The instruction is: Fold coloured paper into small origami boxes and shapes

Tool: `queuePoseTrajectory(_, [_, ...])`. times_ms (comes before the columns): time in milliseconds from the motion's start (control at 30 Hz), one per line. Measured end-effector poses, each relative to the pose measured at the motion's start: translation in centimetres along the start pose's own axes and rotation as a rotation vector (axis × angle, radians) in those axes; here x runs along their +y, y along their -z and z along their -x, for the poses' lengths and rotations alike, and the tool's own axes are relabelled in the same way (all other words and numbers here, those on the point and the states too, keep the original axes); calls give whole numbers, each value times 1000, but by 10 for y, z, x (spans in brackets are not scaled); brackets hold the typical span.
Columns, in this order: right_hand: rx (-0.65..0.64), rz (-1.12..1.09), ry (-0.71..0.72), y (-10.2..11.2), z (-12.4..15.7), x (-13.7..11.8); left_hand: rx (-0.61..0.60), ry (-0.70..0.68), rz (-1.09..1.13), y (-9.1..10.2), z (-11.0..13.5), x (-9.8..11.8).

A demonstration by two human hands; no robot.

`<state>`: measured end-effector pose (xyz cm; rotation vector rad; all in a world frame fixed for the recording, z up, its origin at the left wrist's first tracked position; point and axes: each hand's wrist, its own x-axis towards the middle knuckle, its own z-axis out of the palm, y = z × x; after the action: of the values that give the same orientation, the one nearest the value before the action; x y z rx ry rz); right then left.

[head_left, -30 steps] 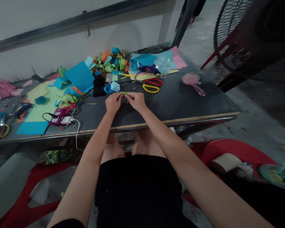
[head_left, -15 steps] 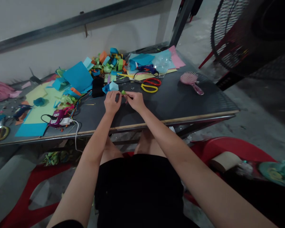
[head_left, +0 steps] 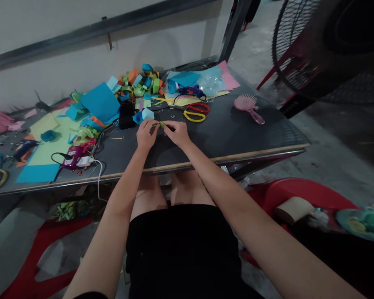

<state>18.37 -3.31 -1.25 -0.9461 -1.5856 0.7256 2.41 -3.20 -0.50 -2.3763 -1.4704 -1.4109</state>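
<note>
A small piece of green paper [head_left: 162, 124] is pinched between my two hands, just above the dark table [head_left: 224, 137]. My left hand [head_left: 147, 135] is closed on its left side, thumb and fingertips together. From the right, my right hand [head_left: 177, 133] grips it with thumb and forefinger. The exact shape of the paper is too small to make out. Right behind my left hand lie a folded blue paper piece [head_left: 143, 116] and a black object [head_left: 126, 116]. Scissors with red and yellow handles [head_left: 195, 113] rest beyond my right hand.
A pile of coloured paper pieces [head_left: 140, 83] sits against the wall. Blue sheets [head_left: 101, 101], a purple power strip [head_left: 73, 158] and its white cable lie left. A pink hairbrush [head_left: 248, 107] is at right. A fan [head_left: 299, 45] stands beyond the table, a red stool [head_left: 299, 189] beside me.
The green piece has turned or been reshaped between my fingertips, now looking flatter and longer. Both hands stay in nearly the same place. The view has shifted slightly.
</note>
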Motion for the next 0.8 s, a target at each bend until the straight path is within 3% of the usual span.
queuePoseTrajectory(133, [3, 33, -4, 1, 0, -1, -7, 75, 42, -1, 0, -3])
queuePoseTrajectory(333, [-15, 64, -21, 4, -3, 0, -83, 319, 439, -12, 0, -16])
queuePoseTrajectory(467, [-51, 77, 2, 4, -3, 0, -119, 415, 532, -21, 0, -25])
queuePoseTrajectory(800, [-58, 66, 12, 4, -1, 0, -127, 260, 444, -20, 1, -31])
